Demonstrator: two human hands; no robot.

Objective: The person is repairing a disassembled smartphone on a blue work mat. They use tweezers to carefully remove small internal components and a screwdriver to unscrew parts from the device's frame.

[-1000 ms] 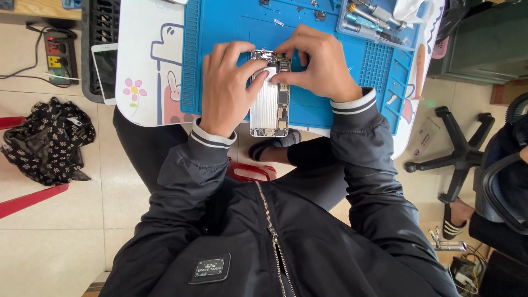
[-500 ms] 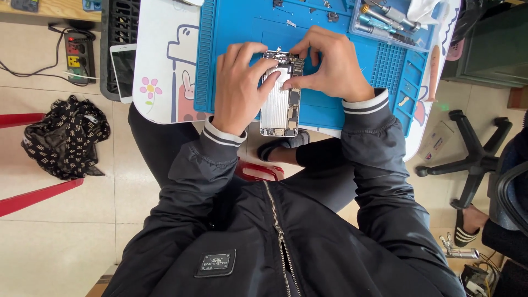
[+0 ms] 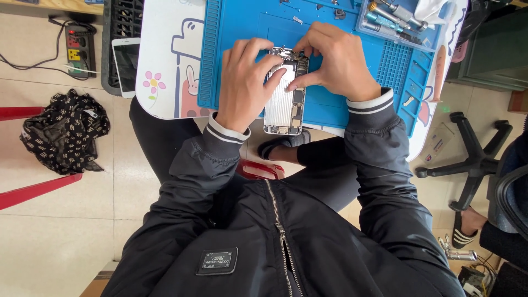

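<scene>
Both hands work on an opened phone [image 3: 283, 96] that lies with its insides up on the near edge of a blue repair mat [image 3: 231, 49]. Left hand [image 3: 245, 82] lies over the phone's left side, fingers curled and pressing down on the silver plate, seemingly to pin the body flat so it cannot slide. Right hand [image 3: 335, 63] is pinched at the phone's upper right corner, thumb and forefinger closed together on some small part there; what they grip is too small to tell. The mat rests on a white table [image 3: 165, 60] printed with cartoon animals. At the mat's far right, a clear tray [image 3: 393, 19] holds several metal screwdrivers lying side by side, within reach of the right hand. Small loose parts sit scattered on the mat's top edge.
</scene>
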